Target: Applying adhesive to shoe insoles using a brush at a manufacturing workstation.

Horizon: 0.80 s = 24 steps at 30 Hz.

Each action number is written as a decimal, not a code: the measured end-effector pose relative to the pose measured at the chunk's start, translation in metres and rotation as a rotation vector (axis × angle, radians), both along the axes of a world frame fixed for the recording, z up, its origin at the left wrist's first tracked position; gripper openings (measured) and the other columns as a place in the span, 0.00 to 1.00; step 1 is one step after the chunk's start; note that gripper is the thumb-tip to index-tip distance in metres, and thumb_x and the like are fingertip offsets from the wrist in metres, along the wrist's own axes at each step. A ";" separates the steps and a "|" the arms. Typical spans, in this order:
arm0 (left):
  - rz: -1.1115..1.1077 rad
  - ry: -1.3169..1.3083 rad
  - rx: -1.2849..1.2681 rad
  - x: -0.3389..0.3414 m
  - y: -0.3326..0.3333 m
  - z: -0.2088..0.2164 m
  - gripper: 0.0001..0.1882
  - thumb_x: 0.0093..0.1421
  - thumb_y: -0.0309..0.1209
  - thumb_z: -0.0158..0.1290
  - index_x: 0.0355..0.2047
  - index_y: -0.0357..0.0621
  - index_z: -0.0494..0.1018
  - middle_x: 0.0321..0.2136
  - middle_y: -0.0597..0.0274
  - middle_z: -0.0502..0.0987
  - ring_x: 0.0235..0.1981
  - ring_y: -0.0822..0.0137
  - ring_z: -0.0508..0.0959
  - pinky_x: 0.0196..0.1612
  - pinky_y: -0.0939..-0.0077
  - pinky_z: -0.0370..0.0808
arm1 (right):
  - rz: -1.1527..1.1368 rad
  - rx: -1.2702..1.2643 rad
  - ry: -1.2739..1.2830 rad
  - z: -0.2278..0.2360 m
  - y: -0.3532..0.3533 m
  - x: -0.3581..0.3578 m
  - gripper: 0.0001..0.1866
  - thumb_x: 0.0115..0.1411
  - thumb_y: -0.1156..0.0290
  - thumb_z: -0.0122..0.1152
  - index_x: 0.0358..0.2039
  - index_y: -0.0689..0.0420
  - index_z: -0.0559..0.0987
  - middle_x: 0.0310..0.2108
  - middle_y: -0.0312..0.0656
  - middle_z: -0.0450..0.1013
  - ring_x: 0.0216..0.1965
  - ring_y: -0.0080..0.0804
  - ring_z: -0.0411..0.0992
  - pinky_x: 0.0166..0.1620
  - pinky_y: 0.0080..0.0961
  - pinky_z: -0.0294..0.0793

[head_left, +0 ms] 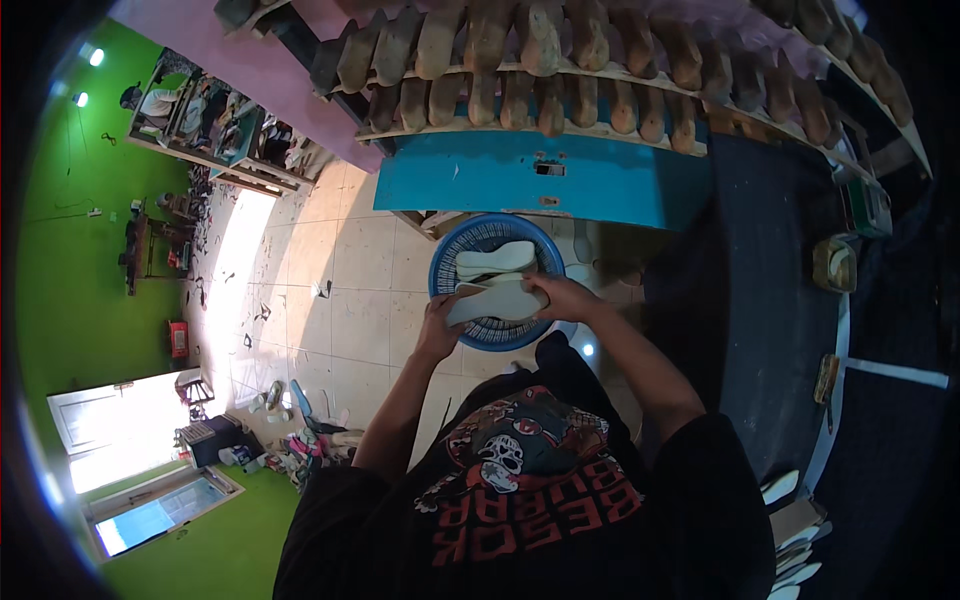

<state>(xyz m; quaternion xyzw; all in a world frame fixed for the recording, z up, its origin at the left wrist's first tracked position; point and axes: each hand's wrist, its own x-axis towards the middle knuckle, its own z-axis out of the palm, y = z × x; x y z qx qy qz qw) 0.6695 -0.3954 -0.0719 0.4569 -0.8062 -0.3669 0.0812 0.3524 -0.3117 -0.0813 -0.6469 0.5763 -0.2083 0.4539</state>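
A pale, shoe-shaped sole (pixel 497 303) lies level between my two hands above a round blue plastic basket (pixel 543 238). My left hand (pixel 438 328) is closed on one end of the sole, and my right hand (pixel 566 298) grips the other end. Inside the basket, more pale soles (pixel 497 257) lie stacked, just beyond the one I hold. The held sole partly covers those beneath it. The basket stands on the tiled floor in front of me.
Brown shoe lasts (pixel 437 45) line shelves above a blue panel (pixel 620 178). To the right runs a dark-covered table (pixel 780 270) with a small container (pixel 834 264) and a brush-like object (pixel 826 380). Soles (pixel 795 560) lie lower right; a jumbled pile (pixel 305 450) sits lower left.
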 end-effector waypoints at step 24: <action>-0.147 -0.123 -0.010 -0.050 -0.142 -0.236 0.37 0.54 0.30 0.66 0.64 0.45 0.66 0.62 0.44 0.68 0.62 0.41 0.70 0.64 0.52 0.70 | -0.260 0.120 0.416 -0.207 -0.105 0.010 0.37 0.55 0.79 0.61 0.67 0.54 0.65 0.71 0.43 0.59 0.56 0.52 0.75 0.55 0.46 0.78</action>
